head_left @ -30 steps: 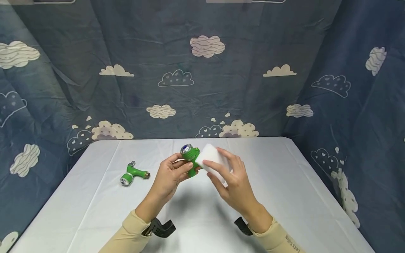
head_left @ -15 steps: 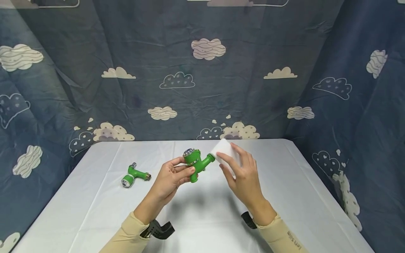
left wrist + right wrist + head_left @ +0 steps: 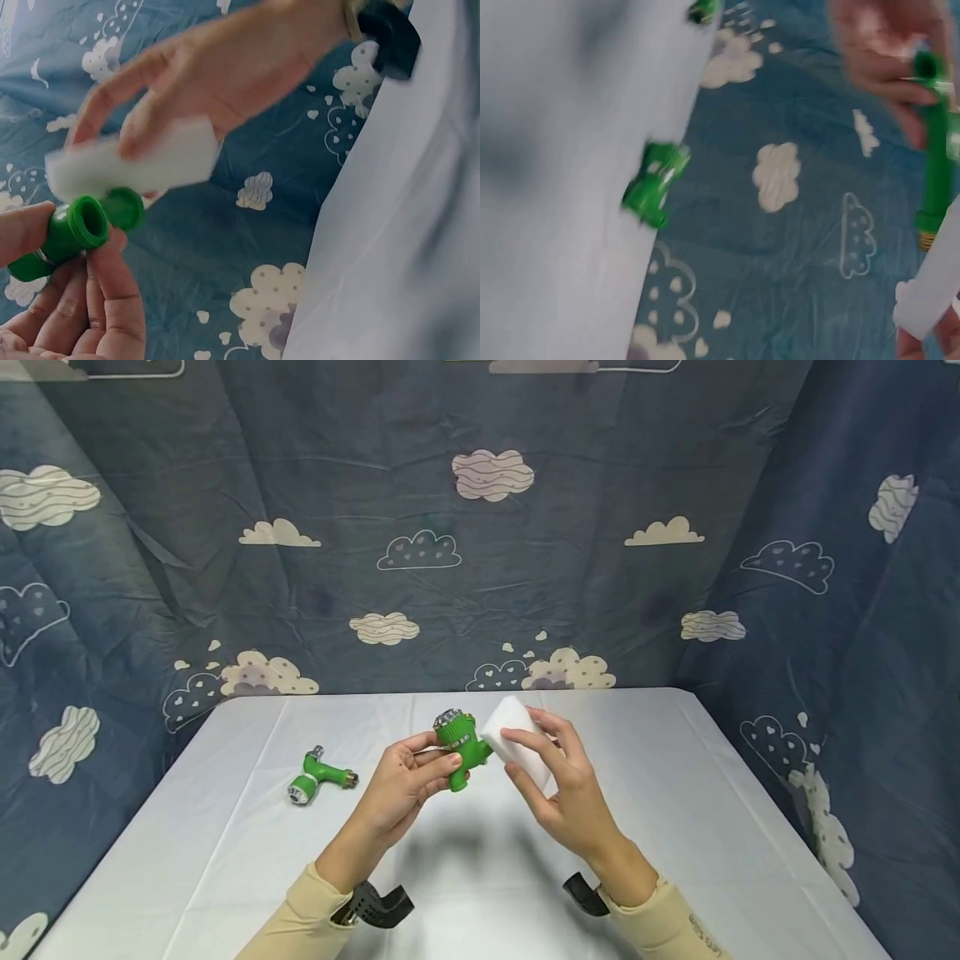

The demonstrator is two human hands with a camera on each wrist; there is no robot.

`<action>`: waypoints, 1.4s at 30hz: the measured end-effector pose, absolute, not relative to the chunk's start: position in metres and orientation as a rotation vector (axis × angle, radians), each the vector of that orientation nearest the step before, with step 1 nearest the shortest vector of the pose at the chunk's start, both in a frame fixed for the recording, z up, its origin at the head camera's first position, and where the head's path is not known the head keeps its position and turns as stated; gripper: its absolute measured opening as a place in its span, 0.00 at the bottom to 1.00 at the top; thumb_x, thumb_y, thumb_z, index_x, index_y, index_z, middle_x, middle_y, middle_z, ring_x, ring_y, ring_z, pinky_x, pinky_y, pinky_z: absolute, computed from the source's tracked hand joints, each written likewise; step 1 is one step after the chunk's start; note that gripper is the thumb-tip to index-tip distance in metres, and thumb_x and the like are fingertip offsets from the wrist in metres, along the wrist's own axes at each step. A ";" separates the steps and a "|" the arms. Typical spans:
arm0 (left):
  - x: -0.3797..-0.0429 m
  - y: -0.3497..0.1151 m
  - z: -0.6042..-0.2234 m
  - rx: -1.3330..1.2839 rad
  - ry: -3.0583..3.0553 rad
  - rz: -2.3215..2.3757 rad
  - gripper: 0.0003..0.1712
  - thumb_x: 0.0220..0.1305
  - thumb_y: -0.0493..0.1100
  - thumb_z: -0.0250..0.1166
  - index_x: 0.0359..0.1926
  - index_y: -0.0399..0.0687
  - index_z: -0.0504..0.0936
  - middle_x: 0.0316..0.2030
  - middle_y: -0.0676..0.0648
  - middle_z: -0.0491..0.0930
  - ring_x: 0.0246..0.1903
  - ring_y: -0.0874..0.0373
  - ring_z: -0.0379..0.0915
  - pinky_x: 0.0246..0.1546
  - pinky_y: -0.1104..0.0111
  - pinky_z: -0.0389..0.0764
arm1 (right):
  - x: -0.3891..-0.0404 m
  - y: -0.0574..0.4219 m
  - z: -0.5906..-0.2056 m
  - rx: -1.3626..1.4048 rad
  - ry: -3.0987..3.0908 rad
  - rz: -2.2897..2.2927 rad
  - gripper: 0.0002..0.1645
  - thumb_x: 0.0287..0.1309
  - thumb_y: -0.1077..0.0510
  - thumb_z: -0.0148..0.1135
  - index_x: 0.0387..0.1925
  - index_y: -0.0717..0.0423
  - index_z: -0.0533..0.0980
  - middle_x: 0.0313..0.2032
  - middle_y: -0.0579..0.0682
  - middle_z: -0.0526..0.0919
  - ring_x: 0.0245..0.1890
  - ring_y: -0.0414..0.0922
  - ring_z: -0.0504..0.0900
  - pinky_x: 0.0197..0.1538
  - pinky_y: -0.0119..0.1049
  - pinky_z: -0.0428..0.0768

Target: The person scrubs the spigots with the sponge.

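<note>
The left hand (image 3: 397,781) grips a green tap (image 3: 465,750); to its right, the right hand (image 3: 570,789) pinches a white block (image 3: 510,718).

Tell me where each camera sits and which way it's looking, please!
Head: on the person's head, looking forward and down at the white table; left fingers, right fingers and both sleeves show.
Left wrist: on that wrist, looking past the left fingers at the green piece; the right fingers show.
Right wrist: on that wrist, looking across at the green piece; left fingers show, blurred, with bits of right fingers.
Both wrist views share the green piece, white block and curtain.
</note>
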State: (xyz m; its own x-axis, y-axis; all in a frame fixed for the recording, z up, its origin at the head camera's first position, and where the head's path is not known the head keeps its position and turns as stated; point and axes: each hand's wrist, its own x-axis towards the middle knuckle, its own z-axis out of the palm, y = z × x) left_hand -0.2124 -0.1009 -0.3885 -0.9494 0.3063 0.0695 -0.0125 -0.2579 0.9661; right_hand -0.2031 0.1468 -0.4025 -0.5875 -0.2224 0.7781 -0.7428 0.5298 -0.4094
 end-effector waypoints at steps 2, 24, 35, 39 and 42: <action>-0.211 -0.101 -0.388 0.390 1.786 2.300 0.28 0.71 0.30 0.66 0.67 0.22 0.71 0.51 0.40 0.90 0.43 0.58 0.91 0.48 0.67 0.91 | -0.204 0.145 -0.404 0.774 -2.109 0.923 0.30 0.61 0.64 0.75 0.63 0.44 0.82 0.70 0.60 0.74 0.66 0.58 0.77 0.54 0.54 0.89; -0.206 -0.105 -0.381 0.535 1.781 2.258 0.29 0.70 0.31 0.67 0.67 0.21 0.73 0.47 0.50 0.91 0.43 0.60 0.90 0.46 0.69 0.91 | -0.216 0.162 -0.406 0.733 -2.149 2.452 0.21 0.87 0.50 0.44 0.73 0.44 0.62 0.61 0.47 0.82 0.55 0.46 0.88 0.54 0.41 0.88; -0.204 -0.108 -0.376 0.595 1.949 2.180 0.27 0.69 0.33 0.71 0.65 0.26 0.78 0.47 0.45 0.92 0.41 0.59 0.91 0.49 0.68 0.90 | -0.214 0.173 -0.398 0.629 -1.895 2.705 0.20 0.87 0.49 0.41 0.73 0.38 0.60 0.67 0.45 0.74 0.60 0.46 0.87 0.55 0.35 0.87; -0.203 -0.108 -0.377 0.620 1.895 2.185 0.28 0.69 0.32 0.70 0.66 0.25 0.76 0.47 0.49 0.92 0.43 0.59 0.91 0.51 0.68 0.90 | -0.214 0.172 -0.398 0.620 -1.895 2.735 0.19 0.87 0.48 0.40 0.72 0.38 0.62 0.66 0.44 0.76 0.59 0.45 0.86 0.56 0.34 0.86; -0.204 -0.107 -0.379 0.633 1.853 2.183 0.28 0.69 0.33 0.70 0.66 0.24 0.75 0.47 0.50 0.92 0.43 0.60 0.90 0.50 0.68 0.90 | -0.212 0.172 -0.398 0.714 -1.803 2.879 0.21 0.88 0.47 0.39 0.74 0.39 0.61 0.67 0.43 0.77 0.61 0.48 0.87 0.60 0.37 0.87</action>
State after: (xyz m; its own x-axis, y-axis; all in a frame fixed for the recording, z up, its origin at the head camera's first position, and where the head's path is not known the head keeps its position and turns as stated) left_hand -0.2042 -0.1075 -0.3787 -0.8860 0.4244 0.1870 0.1154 -0.1889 0.9752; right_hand -0.2125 0.1720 -0.3982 -0.8640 -0.4761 0.1639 0.0604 -0.4211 -0.9050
